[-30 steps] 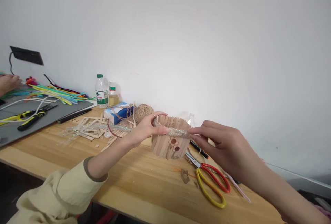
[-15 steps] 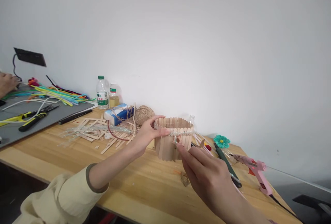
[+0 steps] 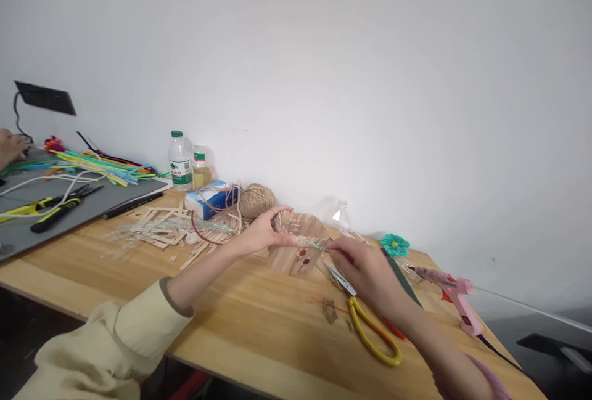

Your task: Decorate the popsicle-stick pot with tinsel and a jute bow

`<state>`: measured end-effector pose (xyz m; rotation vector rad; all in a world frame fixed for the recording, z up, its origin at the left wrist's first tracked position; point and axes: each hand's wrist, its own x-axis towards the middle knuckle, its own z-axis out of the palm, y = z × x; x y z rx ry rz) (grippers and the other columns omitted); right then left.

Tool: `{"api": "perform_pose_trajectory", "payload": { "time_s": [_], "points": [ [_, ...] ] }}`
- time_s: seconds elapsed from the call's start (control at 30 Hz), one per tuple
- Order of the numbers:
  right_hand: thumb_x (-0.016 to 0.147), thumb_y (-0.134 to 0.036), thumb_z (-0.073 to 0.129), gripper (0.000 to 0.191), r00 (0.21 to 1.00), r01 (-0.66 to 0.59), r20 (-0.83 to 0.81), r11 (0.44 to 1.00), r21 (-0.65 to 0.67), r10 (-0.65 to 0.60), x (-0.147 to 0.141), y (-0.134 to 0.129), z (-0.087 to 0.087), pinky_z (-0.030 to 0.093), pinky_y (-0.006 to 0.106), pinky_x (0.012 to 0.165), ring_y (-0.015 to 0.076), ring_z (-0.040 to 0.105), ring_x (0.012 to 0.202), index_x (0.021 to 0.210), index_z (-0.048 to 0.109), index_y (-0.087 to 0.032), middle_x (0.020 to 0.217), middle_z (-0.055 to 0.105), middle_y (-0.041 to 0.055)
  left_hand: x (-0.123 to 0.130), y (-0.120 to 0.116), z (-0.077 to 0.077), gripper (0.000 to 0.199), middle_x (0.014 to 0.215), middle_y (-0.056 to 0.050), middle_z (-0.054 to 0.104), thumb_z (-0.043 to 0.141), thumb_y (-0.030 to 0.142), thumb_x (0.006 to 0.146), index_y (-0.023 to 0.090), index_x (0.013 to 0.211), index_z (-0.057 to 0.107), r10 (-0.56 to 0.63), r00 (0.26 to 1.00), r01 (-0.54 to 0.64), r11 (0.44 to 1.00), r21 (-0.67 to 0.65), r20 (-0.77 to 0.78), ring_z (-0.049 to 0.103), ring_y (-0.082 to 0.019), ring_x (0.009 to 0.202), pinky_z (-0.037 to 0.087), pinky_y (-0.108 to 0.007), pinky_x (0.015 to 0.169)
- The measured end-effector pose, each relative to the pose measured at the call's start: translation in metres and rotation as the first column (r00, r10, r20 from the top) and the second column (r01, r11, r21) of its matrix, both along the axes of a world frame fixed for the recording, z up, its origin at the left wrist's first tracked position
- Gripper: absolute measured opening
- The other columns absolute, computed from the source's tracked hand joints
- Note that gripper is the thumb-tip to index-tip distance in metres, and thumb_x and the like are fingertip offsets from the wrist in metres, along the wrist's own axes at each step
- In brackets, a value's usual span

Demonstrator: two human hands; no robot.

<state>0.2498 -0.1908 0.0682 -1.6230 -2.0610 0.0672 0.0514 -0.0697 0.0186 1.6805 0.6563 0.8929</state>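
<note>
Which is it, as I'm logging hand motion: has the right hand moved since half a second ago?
Yes: judged against the teal flower, the right hand has moved up the picture.

A plain white wall (image 3: 351, 79) filled most of the view, brightest around its middle and dulling to grey toward the upper corners and the right edge. The light was soft and pale. At far left a dark, flat rectangular panel (image 3: 45, 98) was set against the wall, with a dark cord (image 3: 17, 118) curving down from its left end. Low on the right, the wall bore a small dark speck (image 3: 493, 259). A wooden worktop (image 3: 250, 332), honey-coloured with streaky grain, stood along the wall. Deep shadow lay under its front edge, where something red (image 3: 189, 386) showed, too dim to identify. Beyond its right end, the surroundings darkened to grey.
</note>
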Motion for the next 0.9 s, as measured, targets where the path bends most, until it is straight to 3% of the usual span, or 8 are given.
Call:
{"api": "perform_pose_trajectory", "payload": {
  "time_s": [0.2,0.3,0.4,0.47,0.57,0.67,0.77,0.9],
  "points": [
    [0.081,-0.011,0.042,0.021,0.998,-0.068,-0.021,0.996,-0.063,0.067,-0.01,0.027,-0.049,0.046,0.026,0.059,0.0159,0.062,0.066,0.076,0.061,-0.019,0.072,0.067,0.0012,-0.007,0.025,-0.048,0.09,0.128,-0.016,0.05,0.082,0.036,0.052,0.015,0.129,0.04,-0.026,0.997,0.029,0.998,0.047,-0.072,0.05,-0.03,0.115,0.039,-0.043,0.098],
    [0.083,-0.013,0.041,0.02,0.996,-0.085,-0.042,0.996,-0.032,0.083,-0.013,0.028,-0.059,0.047,0.026,0.06,0.0157,0.062,0.067,0.078,0.059,-0.019,0.072,0.067,0.0008,-0.017,0.026,-0.057,0.098,0.139,-0.018,0.038,0.082,0.037,0.05,0.018,0.134,0.035,-0.021,0.997,0.029,0.994,0.101,-0.078,0.044,-0.031,0.123,0.036,-0.045,0.102],
    [0.087,-0.016,0.037,0.021,0.997,-0.051,-0.052,0.997,0.049,0.053,-0.015,0.026,-0.061,0.046,0.027,0.06,0.0166,0.062,0.068,0.083,0.057,-0.019,0.074,0.066,0.0024,-0.027,0.022,-0.048,0.102,0.144,-0.017,0.029,0.083,0.036,0.05,0.02,0.136,0.032,0.016,0.998,-0.004,0.983,0.184,-0.067,0.031,-0.031,0.131,0.026,-0.047,0.107],
    [0.089,-0.018,0.036,0.021,0.999,-0.027,-0.038,0.993,0.115,0.032,-0.017,0.025,-0.061,0.045,0.028,0.058,0.0176,0.061,0.067,0.088,0.056,-0.018,0.075,0.066,0.004,-0.029,0.017,-0.036,0.089,0.142,-0.015,0.033,0.082,0.034,0.055,0.021,0.133,0.039,0.07,0.996,-0.05,0.952,0.303,-0.056,0.029,-0.028,0.133,0.02,-0.047,0.11],
    [0.09,-0.02,0.035,0.022,0.999,-0.052,0.015,0.979,0.198,0.05,-0.021,0.025,-0.059,0.044,0.029,0.058,0.0189,0.061,0.066,0.093,0.056,-0.017,0.079,0.066,0.0065,-0.027,0.006,-0.019,0.049,0.119,-0.012,0.058,0.074,0.03,0.068,0.02,0.113,0.06,0.106,0.992,-0.042,0.784,0.62,-0.068,0.042,-0.025,0.123,0.032,-0.045,0.104],
    [0.091,-0.02,0.035,0.023,0.991,-0.129,0.075,0.961,0.243,0.114,-0.023,0.023,-0.052,0.044,0.028,0.06,0.0181,0.061,0.069,0.093,0.057,-0.017,0.081,0.065,0.0071,-0.024,-0.004,-0.007,0.015,0.089,-0.007,0.07,0.061,0.025,0.081,0.018,0.091,0.069,0.088,0.994,-0.01,0.666,0.746,-0.065,0.06,-0.019,0.096,0.049,-0.033,0.083],
    [0.091,-0.017,0.034,0.024,0.97,-0.197,0.199,0.931,0.309,0.139,-0.022,0.018,-0.038,0.042,0.026,0.057,0.0171,0.06,0.066,0.093,0.058,-0.016,0.075,0.064,0.0066,-0.023,-0.012,0.006,0.017,0.08,-0.005,0.071,0.054,0.023,0.085,0.017,0.089,0.07,0.132,0.986,0.008,0.59,0.807,-0.106,0.063,-0.014,0.075,0.05,-0.025,0.068],
    [0.091,-0.017,0.036,0.024,0.938,-0.203,0.334,0.932,0.3,0.097,-0.025,0.013,-0.014,0.043,0.027,0.061,0.0197,0.063,0.077,0.104,0.057,-0.015,0.085,0.067,0.0086,-0.019,-0.021,0.03,0.016,0.081,-0.005,0.072,0.054,0.02,0.085,0.015,0.091,0.068,0.201,0.956,0.088,0.503,0.86,-0.215,0.064,-0.013,0.071,0.047,-0.023,0.064]
  ]
}}
